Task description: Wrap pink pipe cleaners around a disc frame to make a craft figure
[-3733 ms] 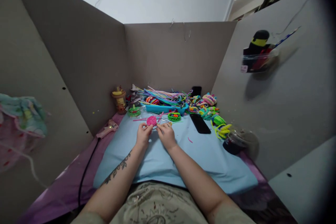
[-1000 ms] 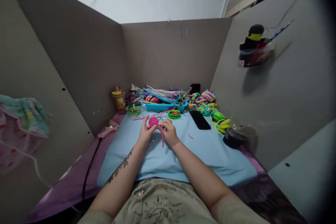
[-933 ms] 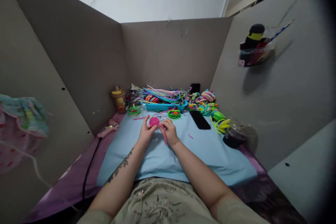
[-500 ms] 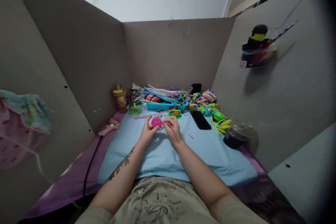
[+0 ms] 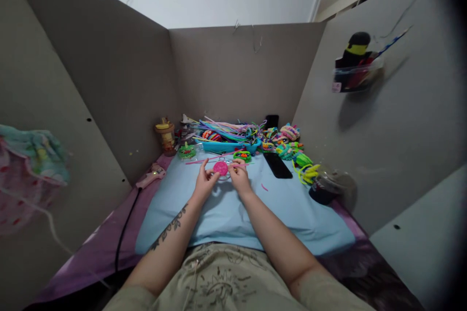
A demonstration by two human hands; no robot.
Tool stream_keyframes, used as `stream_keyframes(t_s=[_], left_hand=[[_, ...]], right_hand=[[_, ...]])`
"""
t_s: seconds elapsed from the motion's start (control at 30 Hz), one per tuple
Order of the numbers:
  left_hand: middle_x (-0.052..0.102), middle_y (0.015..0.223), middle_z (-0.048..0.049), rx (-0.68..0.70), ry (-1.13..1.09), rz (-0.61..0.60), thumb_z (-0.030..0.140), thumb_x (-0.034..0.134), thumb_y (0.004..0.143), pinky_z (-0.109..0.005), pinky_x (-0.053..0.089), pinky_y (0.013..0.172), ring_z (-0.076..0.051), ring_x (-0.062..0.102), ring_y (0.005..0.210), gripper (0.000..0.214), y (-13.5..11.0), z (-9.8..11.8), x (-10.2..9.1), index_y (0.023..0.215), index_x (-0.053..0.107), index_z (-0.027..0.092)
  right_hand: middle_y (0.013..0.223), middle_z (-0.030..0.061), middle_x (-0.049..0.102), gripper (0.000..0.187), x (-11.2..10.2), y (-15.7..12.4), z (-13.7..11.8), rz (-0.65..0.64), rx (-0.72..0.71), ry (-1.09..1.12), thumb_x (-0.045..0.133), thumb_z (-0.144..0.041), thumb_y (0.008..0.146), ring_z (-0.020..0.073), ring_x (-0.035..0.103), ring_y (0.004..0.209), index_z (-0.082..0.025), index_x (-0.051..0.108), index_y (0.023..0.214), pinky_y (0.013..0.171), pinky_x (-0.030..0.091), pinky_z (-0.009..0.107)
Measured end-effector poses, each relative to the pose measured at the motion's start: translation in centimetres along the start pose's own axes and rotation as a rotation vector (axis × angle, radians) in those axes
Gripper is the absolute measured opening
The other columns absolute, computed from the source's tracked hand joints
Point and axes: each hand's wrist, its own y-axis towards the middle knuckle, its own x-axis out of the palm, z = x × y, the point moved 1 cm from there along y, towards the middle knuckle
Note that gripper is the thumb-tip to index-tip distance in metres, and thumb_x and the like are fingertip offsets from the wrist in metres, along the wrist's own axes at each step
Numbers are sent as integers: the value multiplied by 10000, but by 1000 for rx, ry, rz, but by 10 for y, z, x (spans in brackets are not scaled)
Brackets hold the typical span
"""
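A round, flat pink coil of pipe cleaner (image 5: 220, 168) is pinched at its left edge by my left hand (image 5: 206, 180), thumb below and index finger raised. My right hand (image 5: 240, 178) closes at the disc's right side on a loose pink pipe cleaner strand (image 5: 239, 165) that points to the right. The disc is held above the light blue cloth (image 5: 219, 223). Whether the strand joins the disc is too small to tell. Behind my hands lies a green ring-shaped pipe cleaner piece (image 5: 242, 156) with an orange middle.
A blue tray (image 5: 229, 146) heaped with colourful pipe cleaners stands at the back. A black phone (image 5: 278, 165) lies right of my hands, near a pink scrap (image 5: 264, 187). A pink glue gun (image 5: 151, 178) rests at left, a dark-based clear tub (image 5: 324, 190) at right. Grey panels enclose three sides.
The pink disc has shifted slightly right and faces me more flatly. The strand in my right hand has swung from pointing down to lying nearly level, pointing right.
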Motion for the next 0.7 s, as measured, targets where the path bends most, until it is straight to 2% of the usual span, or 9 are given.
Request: stream_keyframes(t_s=[0.07, 0.13, 0.23, 0.4, 0.53, 0.7], left_hand=[[583, 748, 25, 58, 60, 98, 335, 673, 729, -210, 362, 575, -78, 442, 543, 592, 0, 0, -2, 1248, 434, 183], [521, 673, 44, 104, 115, 163, 333, 659, 744, -211, 343, 568, -89, 411, 545, 372, -2, 1, -3, 1070, 552, 190], [520, 660, 21, 144, 179, 155, 345, 664, 732, -228, 360, 591, -115, 425, 584, 184, -4, 4, -1, 831, 641, 192], [619, 841, -48, 158, 201, 74, 372, 652, 730, -251, 397, 645, -151, 515, 707, 206, -1, 8, 3, 817, 699, 191], [614, 765, -40, 140, 179, 31, 433, 631, 737, -256, 401, 663, -166, 532, 726, 263, 1, 6, 1, 727, 679, 175], [538, 669, -10, 152, 171, 27, 459, 607, 753, -254, 388, 661, -153, 476, 671, 311, 1, 5, -3, 630, 611, 173]], right_hand=[[985, 96, 514, 251, -1, 2, 3, 71, 22, -9, 503, -356, 837, 222, 494, 1002, -179, 614, 697, 931, 401, 388], [988, 106, 511, 267, -3, 4, 4, 131, 41, -12, 478, -372, 851, 232, 475, 1023, -174, 612, 732, 960, 374, 410], [1032, 110, 498, 263, -4, 3, 5, 160, 60, 1, 471, -385, 856, 228, 478, 1018, -176, 614, 783, 942, 391, 406], [1106, 116, 473, 273, -1, -1, 2, 93, 67, 36, 493, -407, 850, 222, 502, 995, -176, 633, 811, 876, 438, 385], [1122, 111, 476, 269, 2, -3, 0, 40, 69, 62, 515, -417, 838, 224, 502, 1031, -183, 640, 793, 907, 426, 387], [1112, 108, 500, 310, 7, -4, 3, -17, 99, 106, 506, -459, 836, 214, 533, 1001, -182, 634, 784, 836, 461, 347]])
